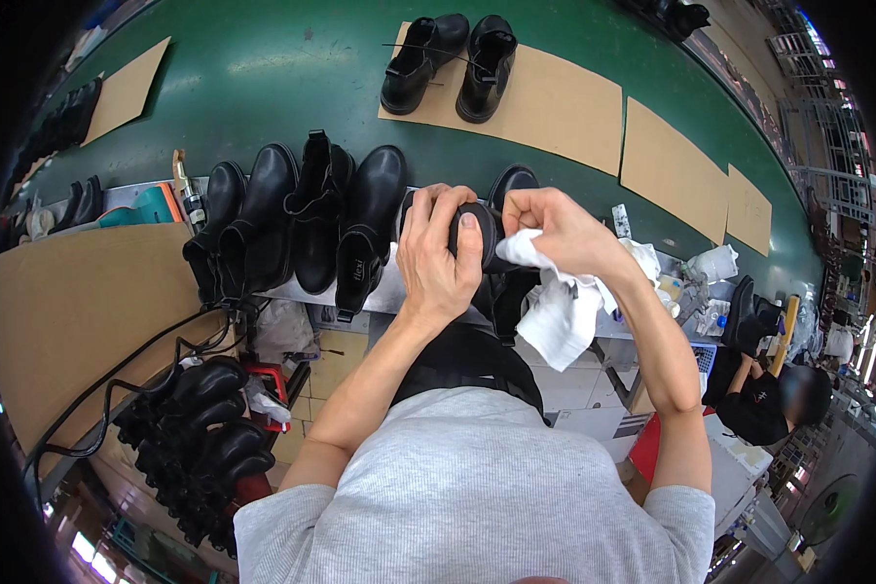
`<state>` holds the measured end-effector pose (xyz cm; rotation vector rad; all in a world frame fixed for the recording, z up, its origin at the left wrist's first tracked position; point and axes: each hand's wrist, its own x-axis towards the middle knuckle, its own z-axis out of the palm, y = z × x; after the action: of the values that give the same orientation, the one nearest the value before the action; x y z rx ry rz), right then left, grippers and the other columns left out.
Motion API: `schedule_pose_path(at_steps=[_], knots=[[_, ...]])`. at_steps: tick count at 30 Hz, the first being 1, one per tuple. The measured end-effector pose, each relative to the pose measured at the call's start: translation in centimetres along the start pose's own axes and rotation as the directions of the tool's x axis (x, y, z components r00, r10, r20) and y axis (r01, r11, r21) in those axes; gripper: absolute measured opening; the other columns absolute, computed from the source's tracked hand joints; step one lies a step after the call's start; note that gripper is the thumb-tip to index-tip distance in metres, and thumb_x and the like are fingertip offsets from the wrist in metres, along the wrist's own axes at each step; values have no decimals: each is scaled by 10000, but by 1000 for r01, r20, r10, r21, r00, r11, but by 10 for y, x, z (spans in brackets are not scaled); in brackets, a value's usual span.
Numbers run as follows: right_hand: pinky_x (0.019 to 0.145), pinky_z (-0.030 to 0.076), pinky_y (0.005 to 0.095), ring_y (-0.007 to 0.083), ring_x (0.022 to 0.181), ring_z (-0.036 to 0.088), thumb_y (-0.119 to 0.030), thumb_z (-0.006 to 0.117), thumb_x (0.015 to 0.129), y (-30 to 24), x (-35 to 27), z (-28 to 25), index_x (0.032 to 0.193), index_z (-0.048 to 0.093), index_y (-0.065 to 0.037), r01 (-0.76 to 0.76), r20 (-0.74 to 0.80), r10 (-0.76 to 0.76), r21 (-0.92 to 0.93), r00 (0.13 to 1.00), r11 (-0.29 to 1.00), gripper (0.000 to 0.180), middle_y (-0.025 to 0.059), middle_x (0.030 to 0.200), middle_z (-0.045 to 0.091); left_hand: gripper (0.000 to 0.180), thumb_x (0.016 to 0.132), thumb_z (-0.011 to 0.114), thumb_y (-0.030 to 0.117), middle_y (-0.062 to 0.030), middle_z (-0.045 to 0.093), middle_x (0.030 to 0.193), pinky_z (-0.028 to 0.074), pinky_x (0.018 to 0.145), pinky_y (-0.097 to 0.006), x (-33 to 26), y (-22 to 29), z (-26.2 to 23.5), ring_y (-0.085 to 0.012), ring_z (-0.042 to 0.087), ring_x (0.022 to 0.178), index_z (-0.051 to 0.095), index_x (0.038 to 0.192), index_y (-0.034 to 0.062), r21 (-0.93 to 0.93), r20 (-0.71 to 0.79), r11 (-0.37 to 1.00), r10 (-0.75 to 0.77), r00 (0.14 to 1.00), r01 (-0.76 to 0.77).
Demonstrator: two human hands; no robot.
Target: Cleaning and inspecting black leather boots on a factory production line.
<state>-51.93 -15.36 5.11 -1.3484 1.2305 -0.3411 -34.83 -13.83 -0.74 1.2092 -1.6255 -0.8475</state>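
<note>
My left hand (436, 258) grips a black shoe (470, 238), its fingers over the far side and the thumb pressed on the near end. Much of that shoe is hidden behind the hand. In my right hand (565, 234), thumb and fingers pinch a white cloth (560, 316) that hangs down below the palm. A fold of the cloth lies close against the shoe; whether it touches cannot be made out. Behind my hands, the toe of another black boot (512, 181) shows. To the left, several black ankle boots (370, 209) lie side by side along the bench edge.
On the green bench (292, 68), a pair of black shoes (487, 73) stands on a cardboard sheet (565, 102). Bottles and crumpled cloths (711, 263) sit at right. Stacked black boots (200, 438) and dark cables (107, 389) are low left. A co-worker (764, 394) is far right.
</note>
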Motion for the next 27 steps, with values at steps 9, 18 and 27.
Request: schedule_pose_path(at_steps=[9, 18, 27], knots=[[476, 310, 188, 13, 529, 400, -119, 638, 743, -2, 0, 2, 728, 480, -59, -95, -23, 100, 138, 995, 986, 170, -60, 587, 447, 289, 881, 428, 209, -188, 532, 953, 437, 796, -370, -1, 1, -1, -342, 554, 890, 560, 969, -33, -6, 9, 1000, -3, 1000, 3], [475, 287, 194, 3, 547, 398, -80, 634, 737, -3, 0, 0, 714, 469, -62, -217, -8, 232, 323, 973, 921, 168, -76, 596, 427, 288, 862, 460, 222, -179, 531, 942, 437, 773, -395, -1, -2, 2, -343, 552, 880, 572, 967, -21, -17, 2, 1000, -3, 1000, 3], [515, 292, 189, 6, 585, 387, -44, 624, 739, 5, -5, 4, 718, 465, -52, -143, 3, 148, 266, 989, 953, 161, -58, 623, 457, 284, 837, 485, 217, -172, 532, 934, 439, 747, -412, -4, -3, 2, -343, 548, 871, 582, 973, -13, -36, -7, 999, 8, 1000, -8]])
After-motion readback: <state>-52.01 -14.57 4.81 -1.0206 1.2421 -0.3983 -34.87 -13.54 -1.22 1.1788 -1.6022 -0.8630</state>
